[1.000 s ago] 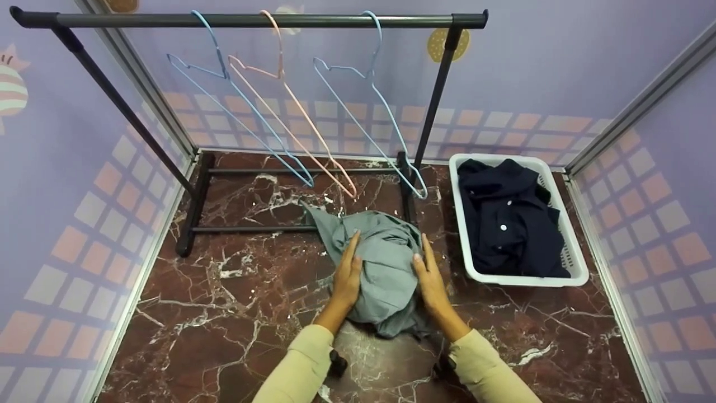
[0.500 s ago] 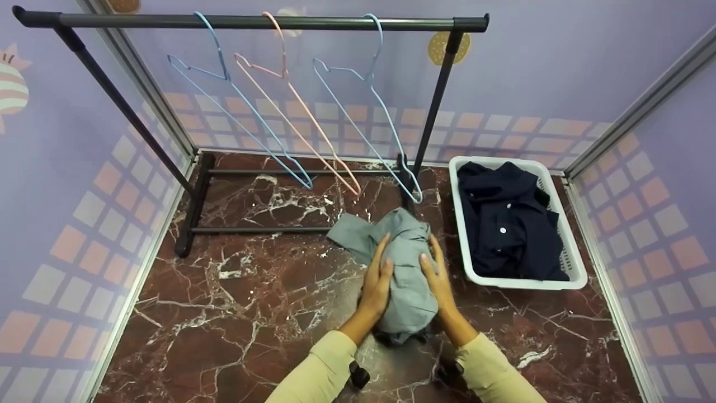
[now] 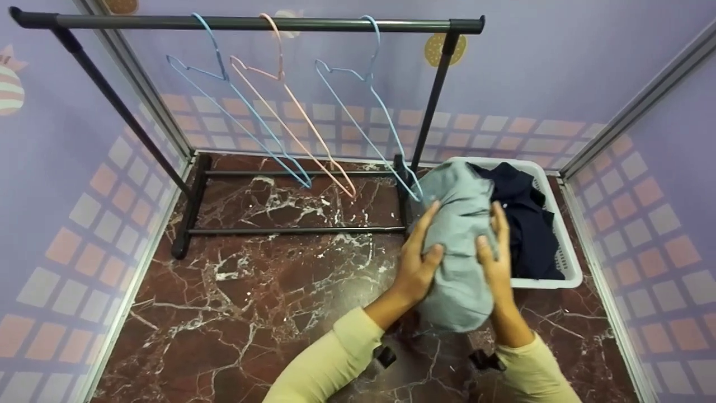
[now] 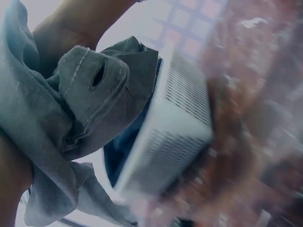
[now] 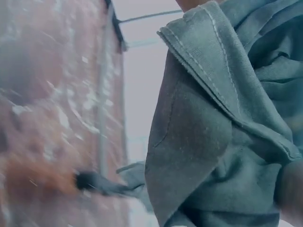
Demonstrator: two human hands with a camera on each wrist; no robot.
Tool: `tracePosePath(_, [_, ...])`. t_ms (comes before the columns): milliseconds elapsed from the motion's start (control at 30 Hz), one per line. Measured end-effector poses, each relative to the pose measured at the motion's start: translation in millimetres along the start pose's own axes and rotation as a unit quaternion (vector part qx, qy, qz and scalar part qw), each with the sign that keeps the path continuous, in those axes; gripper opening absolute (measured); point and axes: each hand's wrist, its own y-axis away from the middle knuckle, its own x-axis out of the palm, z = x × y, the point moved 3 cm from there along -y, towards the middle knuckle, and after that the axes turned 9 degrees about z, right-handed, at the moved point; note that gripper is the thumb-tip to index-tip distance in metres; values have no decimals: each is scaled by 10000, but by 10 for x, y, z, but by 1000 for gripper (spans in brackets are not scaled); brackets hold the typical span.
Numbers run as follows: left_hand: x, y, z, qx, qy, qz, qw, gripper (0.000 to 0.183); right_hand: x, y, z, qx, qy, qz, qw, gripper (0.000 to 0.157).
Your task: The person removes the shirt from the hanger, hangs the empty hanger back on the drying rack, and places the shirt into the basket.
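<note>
A bundled grey shirt (image 3: 460,268) is held up between my two hands, overlapping the left side of the white basket in the head view. My left hand (image 3: 418,266) grips the bundle's left side, its thumb on top. On the other side my right hand (image 3: 497,266) holds it the same way. A stitched tab with a buttonhole shows on the shirt (image 4: 92,90) in the left wrist view, and a loose flap hangs down in the right wrist view. The white basket (image 3: 571,280) contains dark navy clothing (image 3: 534,240), partly covered by the shirt.
A black garment rack (image 3: 330,23) stands at the back left. Two blue hangers and a pink hanger (image 3: 279,56) hang from its bar, the right blue hanger (image 3: 376,45) reaching down close to the shirt. Patterned walls surround the dark red marbled floor (image 3: 224,313).
Both hands have lifted the grey shirt off the floor area and carried it right, up to the basket. It is bundled more compactly than before. Hangers and basket stay in place.
</note>
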Motion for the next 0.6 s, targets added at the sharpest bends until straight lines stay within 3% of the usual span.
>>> tracePosePath(233, [312,-385,-269,499,83,112,9987,82,-344,-143,433,-641,-596,-112,9961,73])
tracePosePath(367, [487,-620,-361,785,154,119,9967,82,-551,-256,651,-880,-627,-144,9940,73])
tracePosePath(600, [766,-984,-506,967,368,130,9946,84,-928,-472,966,-1197,-547,-353,9907,73])
